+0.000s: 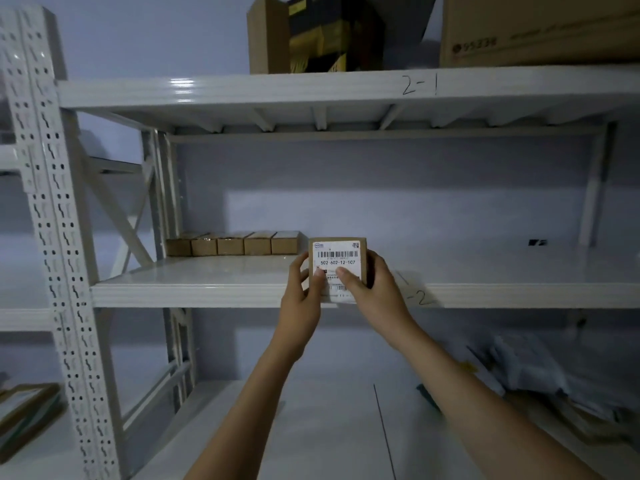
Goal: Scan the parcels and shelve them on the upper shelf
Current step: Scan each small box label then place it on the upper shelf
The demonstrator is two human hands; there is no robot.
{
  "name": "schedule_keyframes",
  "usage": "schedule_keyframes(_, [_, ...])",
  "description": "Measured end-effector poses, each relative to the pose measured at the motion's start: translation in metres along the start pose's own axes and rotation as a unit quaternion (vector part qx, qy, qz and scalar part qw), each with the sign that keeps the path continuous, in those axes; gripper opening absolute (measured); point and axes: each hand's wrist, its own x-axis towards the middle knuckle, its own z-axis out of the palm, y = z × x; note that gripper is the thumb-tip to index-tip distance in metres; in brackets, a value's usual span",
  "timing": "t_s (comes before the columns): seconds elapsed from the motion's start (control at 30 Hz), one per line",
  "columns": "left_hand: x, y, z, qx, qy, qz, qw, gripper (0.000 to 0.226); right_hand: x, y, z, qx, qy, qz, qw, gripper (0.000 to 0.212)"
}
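A small brown cardboard parcel (pixel 338 251) with a white barcode label reading 502-602-12-107 is held upright in both hands at the front edge of the middle shelf (pixel 207 282). My left hand (pixel 303 292) grips its left side, thumb on the label. My right hand (pixel 375 289) grips its right side, thumb across the label's lower part. Several similar small brown parcels (pixel 232 243) stand in a row at the back left of that shelf, to the left of the held one. No scanner is visible.
The shelf above (pixel 311 88), marked "2-1", carries a brown and black-yellow box (pixel 311 32) and a large carton (pixel 536 29). Grey bagged parcels (pixel 540 375) lie on the lowest shelf at right. A white perforated upright (pixel 52 220) stands left, with flat packages (pixel 24 410) beyond it.
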Motion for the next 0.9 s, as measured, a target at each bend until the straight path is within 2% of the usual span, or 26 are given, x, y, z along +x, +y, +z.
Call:
schedule_keyframes(0.17, [0.033,0.014,0.017,0.023,-0.007,-0.002,1.0,0.051,0.029,-0.02,-0.015,-0.057,-0.006,-0.017,0.998,0.045])
schedule_keyframes(0.23, [0.047,0.02,0.019,0.044,-0.024,0.013,0.999,0.045,0.041,-0.021,-0.019,-0.044,-0.046,-0.012,0.998,0.053])
schedule_keyframes(0.27, [0.054,0.022,0.019,0.049,-0.032,0.016,0.998,0.041,0.047,-0.02,-0.021,-0.037,-0.073,-0.012,0.997,0.063])
schedule_keyframes(0.4, [0.086,0.022,0.011,0.061,-0.07,-0.007,0.996,0.036,0.075,-0.011,-0.02,-0.061,-0.156,-0.008,0.986,0.126])
schedule_keyframes(0.5, [0.109,0.017,0.002,0.096,-0.108,-0.02,0.989,0.04,0.101,-0.002,-0.017,-0.08,-0.17,0.008,0.982,0.142])
schedule_keyframes(0.57, [0.123,0.017,-0.003,0.125,-0.129,-0.025,0.983,0.047,0.12,0.002,-0.015,-0.087,-0.16,0.03,0.983,0.138])
schedule_keyframes(0.67, [0.152,0.009,-0.013,0.169,-0.16,-0.039,0.972,0.058,0.148,0.007,-0.011,-0.12,-0.159,0.022,0.98,0.101])
schedule_keyframes(0.7, [0.162,0.004,-0.018,0.179,-0.171,-0.04,0.968,0.062,0.157,0.009,-0.009,-0.134,-0.168,0.017,0.977,0.097])
schedule_keyframes(0.8, [0.188,-0.004,-0.027,0.219,-0.182,-0.062,0.957,0.077,0.181,0.016,-0.004,-0.177,-0.197,0.001,0.964,0.099])
schedule_keyframes(0.83, [0.196,-0.005,-0.028,0.231,-0.186,-0.072,0.952,0.076,0.187,0.019,-0.003,-0.194,-0.205,0.004,0.959,0.098])
schedule_keyframes(0.9, [0.211,-0.01,-0.029,0.279,-0.205,-0.073,0.935,0.056,0.202,0.027,0.002,-0.22,-0.212,0.011,0.952,0.103])
